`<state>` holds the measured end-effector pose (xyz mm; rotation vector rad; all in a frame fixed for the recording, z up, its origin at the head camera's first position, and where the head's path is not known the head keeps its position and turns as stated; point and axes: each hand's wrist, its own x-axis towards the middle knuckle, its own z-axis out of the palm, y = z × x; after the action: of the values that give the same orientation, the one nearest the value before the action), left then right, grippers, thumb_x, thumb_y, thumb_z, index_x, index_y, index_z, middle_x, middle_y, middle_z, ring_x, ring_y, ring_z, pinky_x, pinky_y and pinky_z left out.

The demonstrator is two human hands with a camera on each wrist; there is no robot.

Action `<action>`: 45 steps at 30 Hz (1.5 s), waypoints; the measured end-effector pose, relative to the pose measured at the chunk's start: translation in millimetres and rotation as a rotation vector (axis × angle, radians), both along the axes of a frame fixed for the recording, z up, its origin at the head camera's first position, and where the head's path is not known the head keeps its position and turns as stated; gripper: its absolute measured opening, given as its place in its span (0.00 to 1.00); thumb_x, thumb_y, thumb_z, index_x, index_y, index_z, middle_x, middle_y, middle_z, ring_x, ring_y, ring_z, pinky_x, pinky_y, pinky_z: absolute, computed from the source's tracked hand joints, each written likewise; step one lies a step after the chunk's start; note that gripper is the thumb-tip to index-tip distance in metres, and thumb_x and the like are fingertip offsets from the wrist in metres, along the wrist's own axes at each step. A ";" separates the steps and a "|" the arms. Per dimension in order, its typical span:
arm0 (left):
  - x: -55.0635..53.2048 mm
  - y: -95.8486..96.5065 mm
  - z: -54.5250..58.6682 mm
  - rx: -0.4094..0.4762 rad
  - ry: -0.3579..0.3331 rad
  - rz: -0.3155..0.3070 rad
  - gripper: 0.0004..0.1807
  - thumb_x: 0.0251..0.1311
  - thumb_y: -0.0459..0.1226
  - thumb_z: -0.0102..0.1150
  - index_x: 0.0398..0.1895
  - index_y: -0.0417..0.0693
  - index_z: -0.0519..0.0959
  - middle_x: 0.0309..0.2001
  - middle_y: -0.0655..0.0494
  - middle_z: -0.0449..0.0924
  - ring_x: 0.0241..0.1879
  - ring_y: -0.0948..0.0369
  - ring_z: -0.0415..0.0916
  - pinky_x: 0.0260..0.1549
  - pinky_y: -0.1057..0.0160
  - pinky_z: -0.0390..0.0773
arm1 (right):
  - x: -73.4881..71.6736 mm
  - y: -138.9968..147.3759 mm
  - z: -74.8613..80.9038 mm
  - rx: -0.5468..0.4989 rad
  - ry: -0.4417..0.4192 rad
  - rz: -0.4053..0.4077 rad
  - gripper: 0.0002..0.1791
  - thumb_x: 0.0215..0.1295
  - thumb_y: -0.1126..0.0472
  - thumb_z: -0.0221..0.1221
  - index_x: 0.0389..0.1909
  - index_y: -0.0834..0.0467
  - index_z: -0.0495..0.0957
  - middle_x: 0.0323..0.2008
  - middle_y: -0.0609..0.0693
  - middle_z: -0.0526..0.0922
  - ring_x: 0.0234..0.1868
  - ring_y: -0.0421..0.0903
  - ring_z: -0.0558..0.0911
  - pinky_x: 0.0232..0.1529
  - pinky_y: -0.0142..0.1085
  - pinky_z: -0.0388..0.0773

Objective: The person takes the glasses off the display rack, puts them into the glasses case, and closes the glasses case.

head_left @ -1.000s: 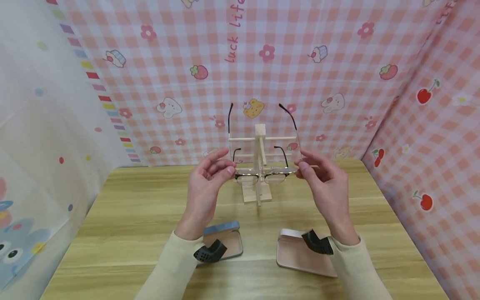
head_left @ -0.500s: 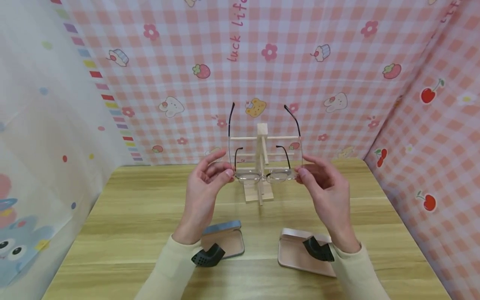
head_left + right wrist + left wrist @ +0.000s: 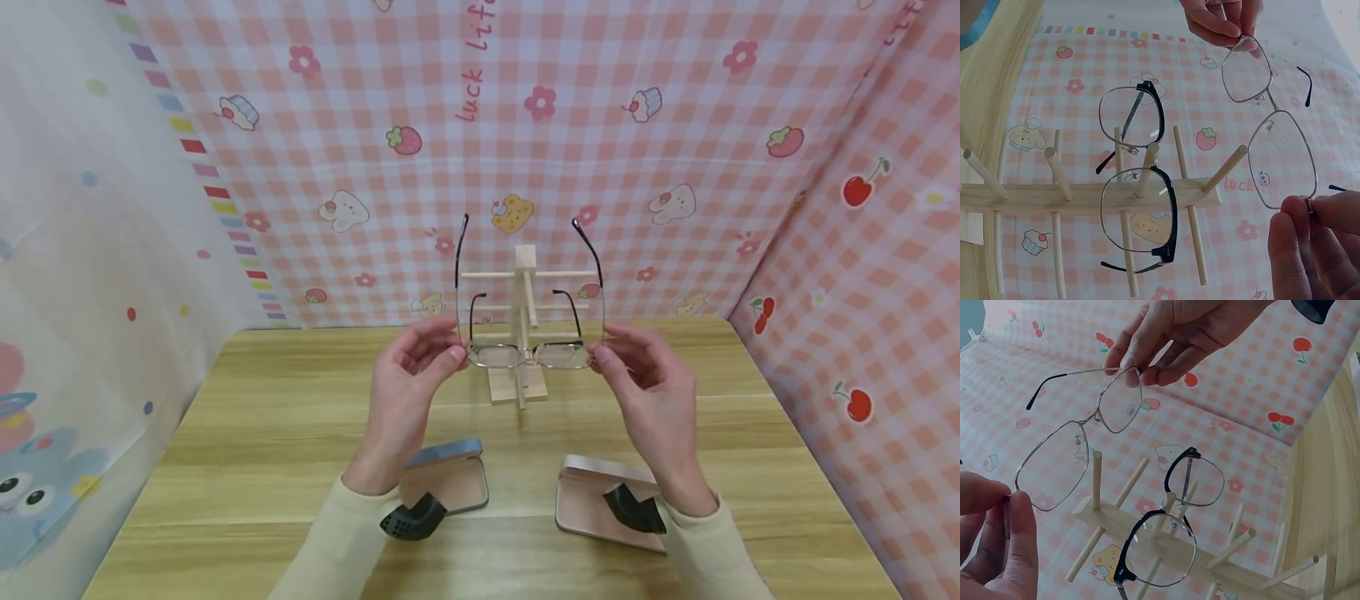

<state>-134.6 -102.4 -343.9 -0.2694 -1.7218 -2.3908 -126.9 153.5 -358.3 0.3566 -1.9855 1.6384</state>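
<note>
The left hand (image 3: 405, 392) and right hand (image 3: 660, 408) pinched the wire-rimmed glasses (image 3: 1089, 417) at their outer ends, temples unfolded, before the wooden stand (image 3: 526, 258). Even, light pressure probably suited the thin frame. Peg (image 3: 1229, 169) tips and the black-browed glasses (image 3: 1172, 215) limited forward room; exact clearance was uncertain. Tabletop (image 3: 270, 433) extended on both sides.

Stand (image 3: 525, 260) on table (image 3: 300, 417), at 12 o'clock; cloth (image 3: 540, 175) behind. Racked glasses (image 3: 1173, 201) on stand. Held glasses (image 3: 1090, 417) before them, left hand (image 3: 408, 383) at 9, right hand (image 3: 658, 392) at 3. From stand: left case (image 3: 459, 483) at 7, right case (image 3: 585, 502) at 5.
</note>
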 end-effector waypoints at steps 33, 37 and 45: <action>5.4 -7.0 -8.0 -0.052 -0.001 0.045 0.13 0.66 0.20 0.58 0.53 0.26 0.78 0.44 0.50 0.84 0.41 0.58 0.83 0.48 0.60 0.86 | 0.6 -2.4 -7.3 0.088 0.087 0.063 0.10 0.68 0.77 0.62 0.45 0.66 0.87 0.40 0.56 0.88 0.42 0.38 0.88 0.44 0.30 0.86; 5.4 -7.3 -8.4 -0.053 -0.002 0.050 0.13 0.66 0.20 0.58 0.53 0.26 0.78 0.44 0.51 0.85 0.41 0.58 0.83 0.47 0.60 0.86 | 1.2 -3.3 -7.3 0.100 0.076 0.056 0.09 0.68 0.76 0.62 0.44 0.66 0.87 0.39 0.54 0.87 0.42 0.38 0.88 0.43 0.28 0.85; 5.5 -7.8 -8.8 -0.056 -0.010 0.059 0.12 0.66 0.20 0.59 0.51 0.29 0.80 0.44 0.50 0.85 0.40 0.58 0.83 0.47 0.60 0.86 | 1.2 -4.0 -8.3 0.125 0.063 0.044 0.08 0.68 0.76 0.62 0.43 0.65 0.87 0.40 0.52 0.87 0.42 0.37 0.88 0.41 0.26 0.85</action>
<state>-129.1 -110.2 -352.7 -0.2111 -1.7775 -2.3092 -125.7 149.5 -366.6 0.4957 -2.0510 1.5133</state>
